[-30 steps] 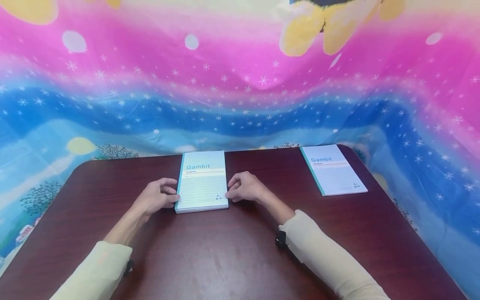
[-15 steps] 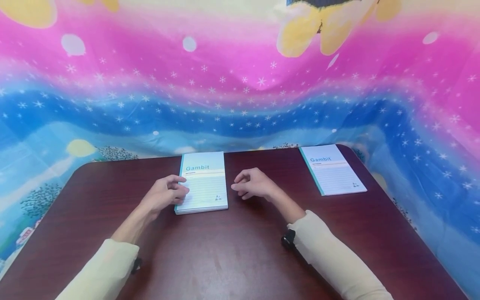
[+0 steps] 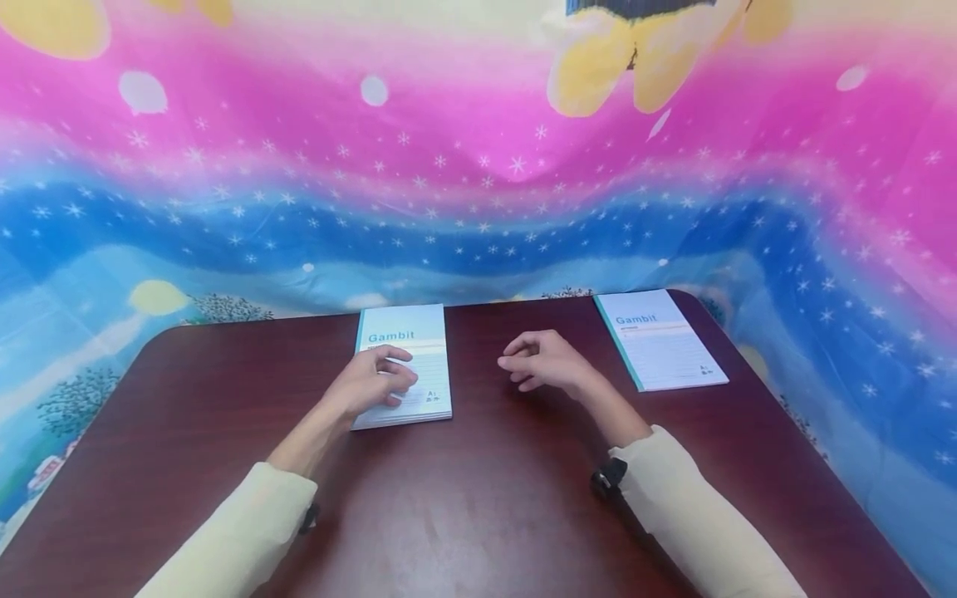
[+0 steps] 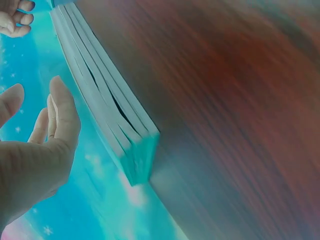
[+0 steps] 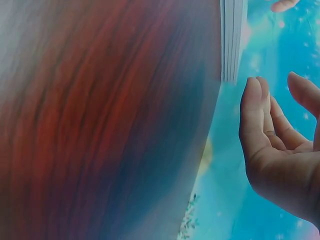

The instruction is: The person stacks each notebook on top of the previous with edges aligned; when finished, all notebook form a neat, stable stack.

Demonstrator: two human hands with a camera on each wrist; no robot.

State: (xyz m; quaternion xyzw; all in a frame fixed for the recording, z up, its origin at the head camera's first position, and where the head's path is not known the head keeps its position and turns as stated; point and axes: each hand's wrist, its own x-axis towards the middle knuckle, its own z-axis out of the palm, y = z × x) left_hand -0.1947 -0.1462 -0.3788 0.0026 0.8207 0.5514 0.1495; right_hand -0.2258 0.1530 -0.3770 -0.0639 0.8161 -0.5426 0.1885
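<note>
Wood-grained table [image 3: 463,515] | oblong notebook stack [image 3: 429,361] | left hand [image 3: 370,382] above | right hand [image 3: 548,363] apart

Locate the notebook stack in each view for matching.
Head: the notebook stack sits left of centre, partly behind the left hand.
Left wrist: notebook stack left of centre, slanting, edge-on.
Right wrist: notebook stack at top, right of centre, cut off.
Shared landmark: the brown table.

White notebooks [image 3: 407,320] with teal spines [image 4: 141,159]; reddish-brown, wood-grained table [image 3: 449,515].
Cream sleeves [image 3: 239,527], black wristbands [image 3: 609,477]; backdrop [image 3: 478,187] banded in pink and blue, dotted with white snowflakes [image 3: 517,164].
</note>
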